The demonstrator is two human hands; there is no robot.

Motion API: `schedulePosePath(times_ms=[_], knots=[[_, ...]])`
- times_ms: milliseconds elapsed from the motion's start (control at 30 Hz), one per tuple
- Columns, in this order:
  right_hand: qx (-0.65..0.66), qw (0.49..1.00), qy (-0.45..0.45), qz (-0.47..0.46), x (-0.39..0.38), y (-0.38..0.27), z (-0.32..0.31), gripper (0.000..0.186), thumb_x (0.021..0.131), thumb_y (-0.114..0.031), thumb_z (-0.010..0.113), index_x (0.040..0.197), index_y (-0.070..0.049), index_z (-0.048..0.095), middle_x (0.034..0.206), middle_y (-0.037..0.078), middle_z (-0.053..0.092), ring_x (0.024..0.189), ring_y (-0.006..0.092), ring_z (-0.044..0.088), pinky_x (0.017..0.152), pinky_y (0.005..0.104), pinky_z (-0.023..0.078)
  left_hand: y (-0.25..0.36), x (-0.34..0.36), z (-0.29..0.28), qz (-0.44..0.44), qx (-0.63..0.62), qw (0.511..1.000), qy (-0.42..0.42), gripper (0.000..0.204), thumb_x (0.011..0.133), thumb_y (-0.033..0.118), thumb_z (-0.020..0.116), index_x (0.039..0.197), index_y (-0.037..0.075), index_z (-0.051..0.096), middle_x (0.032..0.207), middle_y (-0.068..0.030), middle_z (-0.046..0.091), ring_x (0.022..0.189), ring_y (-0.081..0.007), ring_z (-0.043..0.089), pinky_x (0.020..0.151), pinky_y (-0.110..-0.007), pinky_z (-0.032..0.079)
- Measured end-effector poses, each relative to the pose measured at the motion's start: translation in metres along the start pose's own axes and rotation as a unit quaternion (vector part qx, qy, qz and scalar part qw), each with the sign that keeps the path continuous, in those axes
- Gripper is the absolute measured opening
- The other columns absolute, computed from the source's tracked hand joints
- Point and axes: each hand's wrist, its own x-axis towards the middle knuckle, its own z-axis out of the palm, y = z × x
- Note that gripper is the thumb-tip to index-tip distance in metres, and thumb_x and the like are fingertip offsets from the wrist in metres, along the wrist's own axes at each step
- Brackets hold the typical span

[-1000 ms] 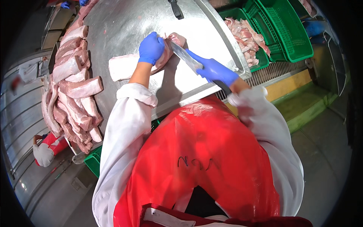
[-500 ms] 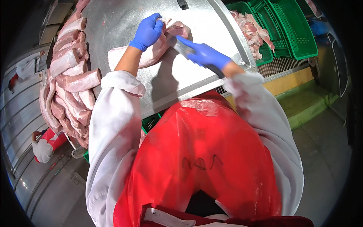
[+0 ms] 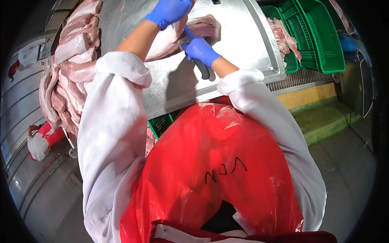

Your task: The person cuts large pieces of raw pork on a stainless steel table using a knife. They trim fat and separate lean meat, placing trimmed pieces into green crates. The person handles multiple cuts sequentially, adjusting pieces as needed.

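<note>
A long pale pork loin [image 3: 164, 45] lies across the metal table [image 3: 239, 44], its darker pink end [image 3: 206, 26] toward the right. My blue-gloved left hand [image 3: 170, 11] is closed on a flap of the meat's upper side, partly cut off by the frame's top edge. In my blue-gloved right hand [image 3: 201, 51] is a knife [image 3: 202, 70], its dark handle sticking out below the fist. The blade rests against the meat's near side, and its tip is hidden from me.
Many pork pieces [image 3: 73, 52] are piled along the table's left side. Green crates [image 3: 324, 36] stand beyond the right edge, one holding meat trimmings [image 3: 283, 38]. Another green crate [image 3: 161, 124] shows under the near edge. At far left is another person [image 3: 40, 141].
My left hand has moved up and right, lifting the flap. My right hand has drawn slightly left with the knife, its handle now pointing down. The view has shifted a little.
</note>
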Motion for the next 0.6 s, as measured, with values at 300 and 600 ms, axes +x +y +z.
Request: schedulePosePath(times_ms=[300,600], knots=[[-0.125,0.981,0.104,-0.105,0.012,0.037,0.053,0.080,0.087,-0.014,0.053,0.156,-0.009,0.013,0.081,0.026,0.066,0.064,0.0362,0.066,0.065,0.0440,0.055,0.020,0.001,-0.022,0.050,-0.027,0.998,0.017,0.025,0.092,0.016,0.043,0.087,-0.001,0.059,0.074,-0.0151,0.061,0.071,-0.0255,0.059,0.069,-0.038,0.048],[-0.060,0.997,0.050,0.021,0.012,-0.008,0.091,0.074,0.086,-0.004,0.048,0.153,-0.001,0.015,0.104,0.037,0.060,0.074,0.0403,0.068,0.061,0.0429,0.057,0.022,-0.025,-0.063,0.152,-0.008,0.987,0.050,0.024,0.091,0.015,0.044,0.083,-0.002,0.059,0.078,-0.0198,0.061,0.074,-0.0314,0.060,0.072,-0.038,0.049]])
